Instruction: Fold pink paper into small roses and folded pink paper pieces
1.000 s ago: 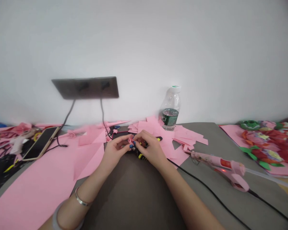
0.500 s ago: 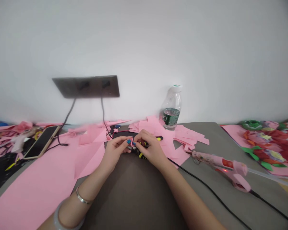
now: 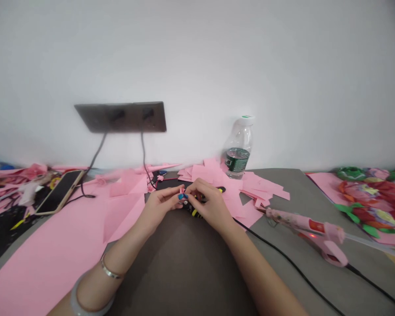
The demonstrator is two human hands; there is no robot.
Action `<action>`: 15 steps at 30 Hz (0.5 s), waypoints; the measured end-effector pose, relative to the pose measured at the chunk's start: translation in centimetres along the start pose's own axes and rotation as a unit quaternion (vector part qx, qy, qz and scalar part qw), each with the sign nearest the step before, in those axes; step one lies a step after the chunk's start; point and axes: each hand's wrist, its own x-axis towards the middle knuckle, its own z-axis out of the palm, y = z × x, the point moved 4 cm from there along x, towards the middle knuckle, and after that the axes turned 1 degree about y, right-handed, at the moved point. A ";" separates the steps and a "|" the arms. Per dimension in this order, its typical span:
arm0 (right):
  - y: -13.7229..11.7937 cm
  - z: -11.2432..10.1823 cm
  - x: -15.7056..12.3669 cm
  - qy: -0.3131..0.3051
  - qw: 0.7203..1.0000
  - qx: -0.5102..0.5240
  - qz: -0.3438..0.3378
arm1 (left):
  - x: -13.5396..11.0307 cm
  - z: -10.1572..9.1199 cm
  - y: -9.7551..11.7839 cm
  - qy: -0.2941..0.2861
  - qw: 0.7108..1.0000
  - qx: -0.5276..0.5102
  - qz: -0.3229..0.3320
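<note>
Pink paper bit (image 3: pixel 183 191) mostly hidden by fingers (image 3: pixel 195 188); folds too small.

A pink hot glue gun (image 3: pixel 303 230) lies on the grey bench (image 3: pixel 283 193), right of loose pink paper offcuts (image 3: pixel 263 184), and a clear plastic water bottle (image 3: pixel 238 149) stands upright by the white wall. Red-and-green paper flowers (image 3: pixel 371 199) lie at far right; a black smartphone (image 3: pixel 59 192) rests on pink paper at left, below a dark wall socket panel (image 3: pixel 120 117).
</note>
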 end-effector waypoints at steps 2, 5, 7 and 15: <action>-0.2 -0.1 0.1 -0.012 1.000 -0.005 -0.012 | 0.0 0.0 0.0 -0.009 1.000 0.001 -0.011; -0.5 -0.2 0.1 -0.042 0.998 -0.029 -0.036 | -0.1 0.1 0.2 -0.035 0.999 0.013 -0.019; -0.7 -0.2 0.1 -0.066 0.995 -0.053 -0.057 | -0.1 0.2 0.4 -0.050 0.998 0.022 -0.022; -0.7 0.2 -0.1 -0.095 0.990 -0.088 -0.057 | -0.1 0.1 0.4 -0.058 0.998 0.015 -0.030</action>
